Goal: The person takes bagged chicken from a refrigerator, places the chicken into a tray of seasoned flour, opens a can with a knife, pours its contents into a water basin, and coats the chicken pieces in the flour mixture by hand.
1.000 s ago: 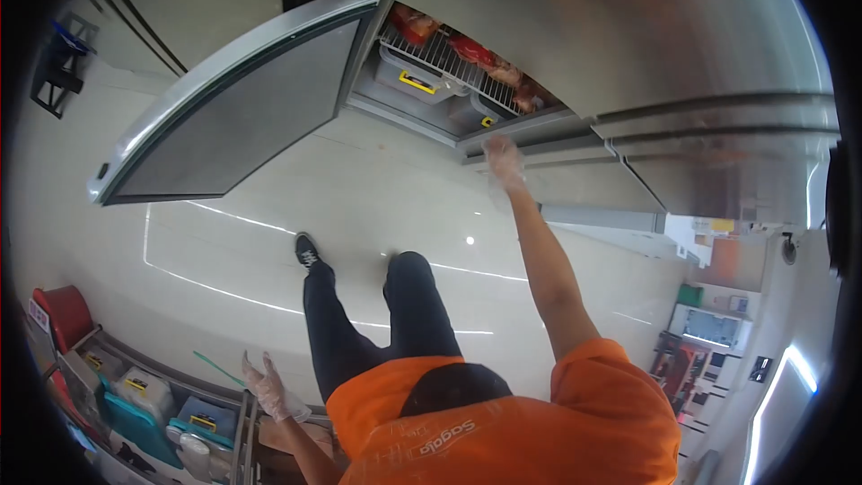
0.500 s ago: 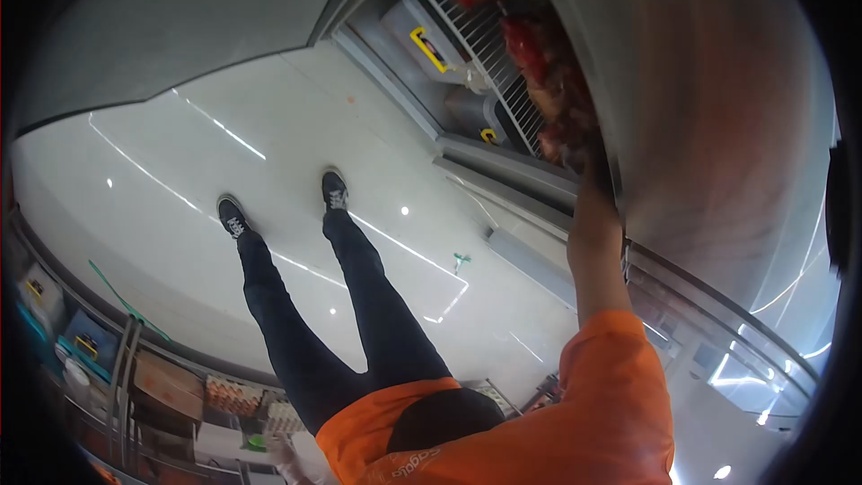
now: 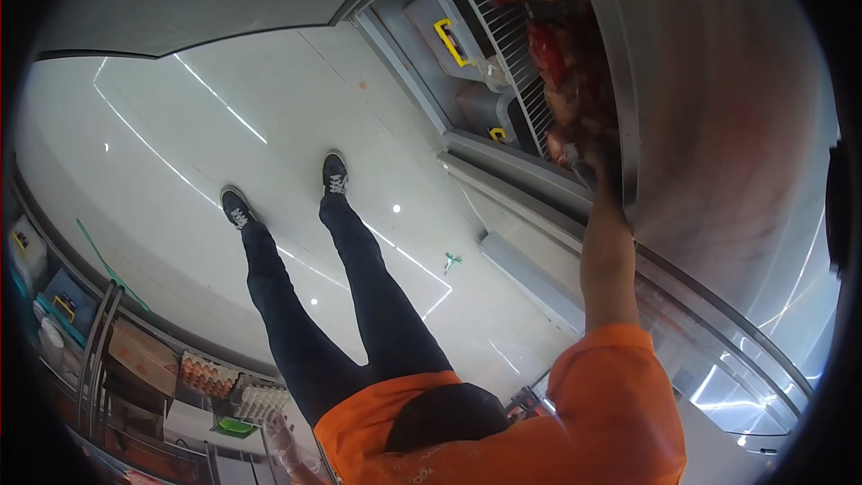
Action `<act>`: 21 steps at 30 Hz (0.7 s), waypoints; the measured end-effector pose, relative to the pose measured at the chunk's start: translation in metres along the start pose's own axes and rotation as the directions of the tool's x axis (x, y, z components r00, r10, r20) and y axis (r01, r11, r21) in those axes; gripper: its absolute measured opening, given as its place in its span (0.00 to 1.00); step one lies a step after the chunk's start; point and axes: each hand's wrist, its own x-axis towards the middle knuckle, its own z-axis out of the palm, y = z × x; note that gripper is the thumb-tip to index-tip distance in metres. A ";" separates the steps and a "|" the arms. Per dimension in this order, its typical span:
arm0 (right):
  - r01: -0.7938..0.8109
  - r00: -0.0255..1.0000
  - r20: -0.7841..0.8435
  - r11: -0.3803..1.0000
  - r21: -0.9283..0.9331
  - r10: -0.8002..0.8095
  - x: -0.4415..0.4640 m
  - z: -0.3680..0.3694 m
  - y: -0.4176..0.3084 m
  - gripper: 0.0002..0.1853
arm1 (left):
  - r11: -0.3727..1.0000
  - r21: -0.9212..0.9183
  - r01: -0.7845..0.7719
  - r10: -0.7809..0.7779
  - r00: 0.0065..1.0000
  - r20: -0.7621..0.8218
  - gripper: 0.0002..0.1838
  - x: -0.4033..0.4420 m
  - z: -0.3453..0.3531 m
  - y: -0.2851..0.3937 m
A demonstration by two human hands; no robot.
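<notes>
My right hand [image 3: 594, 154] reaches into an open refrigerated cabinet, at the near end of a row of reddish meat pieces [image 3: 561, 81] on a wire rack [image 3: 503, 31]. Deep shadow hides its fingers, so whether they grip a piece cannot be made out. My left hand [image 3: 285, 447], in a clear plastic glove, hangs low beside my left hip with its fingers stretched out and nothing visible in it.
Below the rack sit clear lidded containers with yellow clips [image 3: 453, 43]. A grey door panel [image 3: 206, 0] stands at upper left. Egg trays [image 3: 208, 375], a cardboard box [image 3: 144, 357] and a green item [image 3: 235, 427] line the lower-left counter. A green scrap [image 3: 452, 261] lies on the floor.
The view has shifted slightly, and my left hand shows more fully beside my hip. My right hand stays inside the cabinet by the meat.
</notes>
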 end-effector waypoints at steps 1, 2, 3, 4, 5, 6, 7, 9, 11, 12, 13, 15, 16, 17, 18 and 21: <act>0.002 1.000 -0.015 1.000 0.002 -0.002 -0.002 -0.006 0.001 0.15 | 1.000 -0.021 -0.005 0.005 1.000 0.002 0.25 0.007 -0.001 0.003; 0.002 0.999 -0.034 1.000 0.006 -0.002 -0.006 -0.010 0.001 0.15 | 1.000 -0.028 -0.013 0.013 1.000 0.001 0.25 0.010 -0.005 0.004; 0.005 0.999 -0.051 1.000 0.000 -0.005 -0.010 -0.014 -0.001 0.15 | 0.985 0.135 -0.110 0.104 0.993 0.052 0.25 0.005 -0.005 0.022; 0.011 0.997 -0.075 1.000 -0.003 -0.011 -0.013 -0.020 -0.003 0.14 | 0.933 0.292 -0.210 0.184 0.976 0.114 0.24 0.000 -0.005 0.042; 0.021 0.994 -0.104 1.000 -0.017 -0.023 -0.019 -0.023 -0.004 0.14 | 0.932 0.289 -0.218 0.193 0.975 0.111 0.24 -0.011 -0.002 0.066; 0.041 0.988 -0.143 0.997 -0.066 -0.051 -0.024 -0.027 -0.006 0.14 | 0.924 0.315 -0.218 0.199 0.976 0.090 0.24 -0.025 0.006 0.090; 0.067 0.978 -0.183 0.986 -0.156 -0.096 -0.030 -0.031 -0.009 0.14 | 0.915 0.341 -0.216 0.205 0.976 0.069 0.25 -0.032 0.014 0.106; 0.094 0.882 -0.300 0.759 -0.644 -0.363 -0.048 -0.038 -0.017 0.14 | 0.874 0.375 -0.309 0.313 0.948 0.052 0.25 -0.015 0.021 0.114; 0.058 0.812 -0.440 0.803 -0.593 -0.384 -0.063 -0.061 -0.030 0.14 | 0.852 0.309 -0.423 0.429 0.902 0.053 0.24 -0.009 0.033 0.131; 0.108 0.920 -0.391 0.970 0.219 -0.014 -0.068 -0.101 -0.056 0.14 | 0.871 0.198 -0.449 0.447 0.893 0.060 0.22 -0.008 0.045 0.146; 0.260 0.860 -0.508 0.898 0.355 -0.048 -0.074 -0.119 -0.065 0.13 | 0.859 0.133 -0.494 0.492 0.869 0.053 0.23 -0.019 0.060 0.172; 0.229 0.904 -0.427 0.866 0.445 -0.019 -0.095 -0.138 -0.088 0.11 | 0.825 -0.032 -0.565 0.565 0.823 0.058 0.23 -0.038 0.095 0.213; 0.179 0.947 -0.323 0.834 0.523 -0.001 -0.106 -0.143 -0.100 0.10 | 0.802 -0.129 -0.584 0.594 0.801 0.067 0.23 -0.043 0.110 0.229; 0.380 0.861 -0.499 0.775 0.505 -0.098 -0.114 -0.142 -0.112 0.10 | 0.814 -0.035 -0.580 0.580 0.810 0.086 0.22 -0.074 0.133 0.271; 0.409 0.859 -0.498 0.747 0.525 -0.120 -0.124 -0.155 -0.127 0.10 | 0.810 -0.039 -0.585 0.584 0.800 0.133 0.23 -0.094 0.154 0.302; 0.577 0.806 -0.514 0.581 0.573 -0.293 -0.161 -0.219 -0.170 0.09 | 0.622 -0.401 -0.673 0.781 0.573 0.250 0.39 -0.104 0.213 0.340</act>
